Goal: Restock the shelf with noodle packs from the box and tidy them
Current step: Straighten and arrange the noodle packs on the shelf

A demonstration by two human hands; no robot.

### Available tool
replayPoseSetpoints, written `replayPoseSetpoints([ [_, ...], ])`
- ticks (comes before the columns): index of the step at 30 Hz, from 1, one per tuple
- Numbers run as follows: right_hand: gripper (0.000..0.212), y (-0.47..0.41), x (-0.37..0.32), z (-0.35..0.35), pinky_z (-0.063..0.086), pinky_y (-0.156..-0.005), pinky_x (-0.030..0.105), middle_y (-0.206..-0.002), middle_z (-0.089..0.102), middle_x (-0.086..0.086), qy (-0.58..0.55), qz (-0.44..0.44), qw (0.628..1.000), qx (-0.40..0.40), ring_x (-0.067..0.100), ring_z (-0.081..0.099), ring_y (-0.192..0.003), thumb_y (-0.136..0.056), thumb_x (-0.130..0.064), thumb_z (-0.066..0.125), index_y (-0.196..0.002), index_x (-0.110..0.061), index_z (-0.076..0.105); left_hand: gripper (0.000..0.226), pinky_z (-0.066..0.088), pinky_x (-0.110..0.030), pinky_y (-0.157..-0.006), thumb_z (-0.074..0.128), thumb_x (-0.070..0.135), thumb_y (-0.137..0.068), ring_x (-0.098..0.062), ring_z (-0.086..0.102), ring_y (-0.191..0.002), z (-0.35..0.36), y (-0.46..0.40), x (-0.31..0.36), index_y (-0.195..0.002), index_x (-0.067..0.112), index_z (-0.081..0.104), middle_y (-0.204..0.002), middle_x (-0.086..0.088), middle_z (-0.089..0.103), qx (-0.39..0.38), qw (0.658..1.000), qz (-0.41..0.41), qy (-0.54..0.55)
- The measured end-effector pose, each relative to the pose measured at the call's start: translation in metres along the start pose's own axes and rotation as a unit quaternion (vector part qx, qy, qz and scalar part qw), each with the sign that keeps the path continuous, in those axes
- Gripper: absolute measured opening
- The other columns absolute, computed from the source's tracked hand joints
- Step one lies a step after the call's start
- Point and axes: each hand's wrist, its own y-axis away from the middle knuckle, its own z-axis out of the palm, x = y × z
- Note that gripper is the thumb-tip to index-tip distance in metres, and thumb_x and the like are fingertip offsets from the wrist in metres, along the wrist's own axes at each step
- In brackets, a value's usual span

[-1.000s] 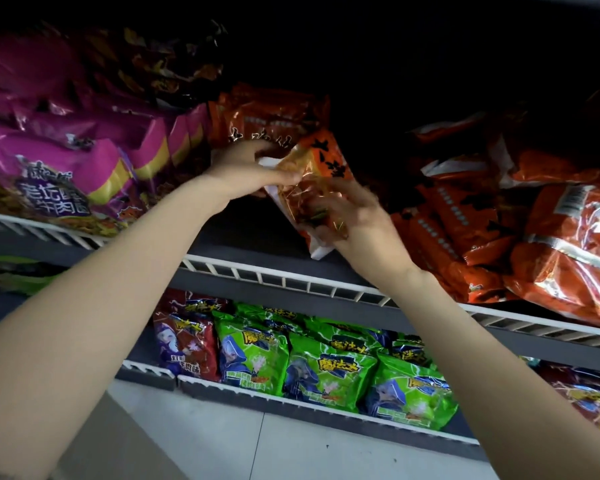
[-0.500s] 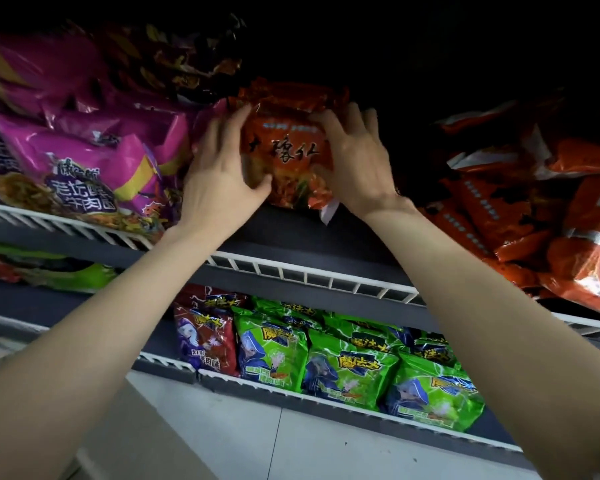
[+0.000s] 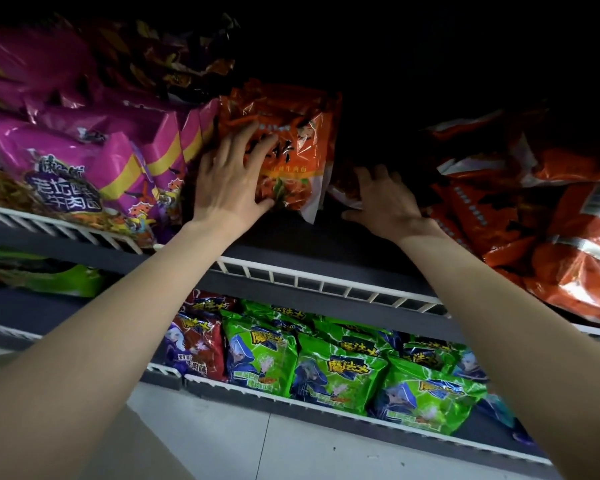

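Orange noodle pack stands upper centre on the shelf, left hand spread flat against it; right hand open beside. Light, crinkly, slippery film, so hold both edges.

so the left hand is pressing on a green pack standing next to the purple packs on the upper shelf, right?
Not quite: in the head view the pack under the left hand is orange, not green. It does stand beside the purple packs on the upper shelf.
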Motion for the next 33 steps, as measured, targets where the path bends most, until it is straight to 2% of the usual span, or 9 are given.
replayPoseSetpoints([
  [9, 0.037, -0.007, 0.003, 0.002, 0.048, -0.078, 0.038, -0.123, 0.058, 0.017, 0.099, 0.029, 0.991, 0.089, 0.038, 0.06, -0.107, -0.1, -0.015, 0.041, -0.137, -0.012, 0.039, 0.091, 0.03, -0.05, -0.106, 0.077, 0.032, -0.073, -0.029, 0.02, -0.139, 0.002, 0.001, 0.0, -0.147, 0.023, 0.024, -0.154, -0.006, 0.018, 0.001, 1.0, -0.006, 0.0],
  [15, 0.031, 0.026, -0.005, -0.028, 0.034, -0.068, 0.037, -0.115, 0.059, 0.022, -0.191, 0.114, 0.947, 0.233, 0.045, 0.058, -0.101, -0.102, -0.021, 0.033, -0.129, -0.007, 0.043, 0.09, 0.03, -0.052, -0.106, 0.079, 0.028, -0.071, -0.029, 0.021, -0.139, 0.001, 0.001, 0.002, -0.145, 0.022, 0.029, -0.154, -0.007, 0.021, 0.008, 1.0, -0.011, 0.023],
  [18, 0.026, 0.049, -0.029, -0.029, 0.04, -0.063, 0.039, -0.104, 0.062, 0.019, -0.252, 0.043, 0.912, 0.319, 0.045, 0.06, -0.087, -0.099, -0.024, 0.042, -0.116, -0.007, 0.053, 0.07, 0.029, -0.051, -0.108, 0.074, 0.027, -0.077, -0.03, 0.027, -0.137, 0.001, -0.001, 0.0, -0.139, 0.018, 0.044, -0.15, -0.008, 0.031, 0.024, 0.99, -0.011, 0.136],
  [21, 0.034, 0.063, -0.052, -0.013, 0.048, -0.056, 0.037, -0.105, 0.061, 0.015, -0.194, -0.094, 0.931, 0.295, 0.039, 0.063, -0.083, -0.087, -0.026, 0.059, -0.117, -0.01, 0.06, 0.043, 0.028, -0.024, -0.106, 0.049, 0.046, -0.091, -0.018, 0.042, -0.128, -0.019, -0.004, 0.004, -0.122, 0.018, 0.062, -0.14, -0.005, 0.047, 0.011, 0.893, -0.152, 0.425],
  [23, 0.041, 0.062, -0.055, 0.0, 0.054, -0.07, 0.039, -0.125, 0.054, 0.011, -0.147, -0.142, 0.958, 0.2, 0.033, 0.056, -0.109, -0.084, -0.029, 0.068, -0.122, -0.014, 0.06, 0.048, 0.032, -0.029, -0.106, 0.032, 0.066, -0.089, -0.015, 0.048, -0.119, -0.032, -0.006, 0.002, -0.107, 0.037, 0.066, -0.132, -0.001, 0.055, -0.022, 0.826, -0.246, 0.506],
  [25, 0.042, 0.06, -0.049, 0.006, 0.049, -0.091, 0.042, -0.138, 0.046, 0.008, -0.158, -0.175, 0.963, 0.133, 0.029, 0.044, -0.125, -0.085, -0.031, 0.068, -0.124, -0.017, 0.06, 0.055, 0.034, -0.034, -0.104, 0.033, 0.075, -0.083, -0.018, 0.049, -0.117, -0.038, -0.008, 0.002, -0.116, 0.041, 0.061, -0.131, -0.001, 0.055, -0.063, 0.843, -0.254, 0.47],
  [28, 0.031, 0.063, -0.036, 0.004, 0.049, -0.089, 0.04, -0.128, 0.054, 0.005, -0.271, -0.162, 0.934, 0.171, 0.025, 0.053, -0.115, -0.087, -0.024, 0.065, -0.117, -0.015, 0.064, 0.068, 0.041, -0.037, -0.098, 0.054, 0.074, -0.073, -0.021, 0.049, -0.119, -0.042, -0.014, 0.01, -0.127, 0.034, 0.051, -0.131, 0.001, 0.054, -0.094, 0.91, -0.191, 0.355],
  [31, 0.042, 0.06, -0.021, 0.0, 0.049, -0.084, 0.038, -0.123, 0.054, 0.01, -0.33, 0.02, 0.924, 0.195, 0.03, 0.057, -0.106, -0.088, -0.027, 0.064, -0.126, -0.014, 0.052, 0.061, 0.041, -0.033, -0.096, 0.066, 0.054, -0.078, -0.021, 0.049, -0.122, -0.045, -0.02, 0.02, -0.131, 0.028, 0.05, -0.133, 0.002, 0.054, -0.088, 0.943, -0.125, 0.297],
  [33, 0.065, 0.052, -0.011, -0.004, 0.046, -0.09, 0.039, -0.13, 0.05, 0.014, -0.389, 0.154, 0.904, 0.086, 0.034, 0.054, -0.112, -0.088, -0.037, 0.063, -0.14, -0.014, 0.032, 0.054, 0.039, -0.03, -0.095, 0.068, 0.041, -0.082, -0.019, 0.049, -0.12, -0.046, -0.019, 0.02, -0.13, 0.025, 0.051, -0.128, 0.003, 0.056, -0.095, 0.931, -0.118, 0.333],
])
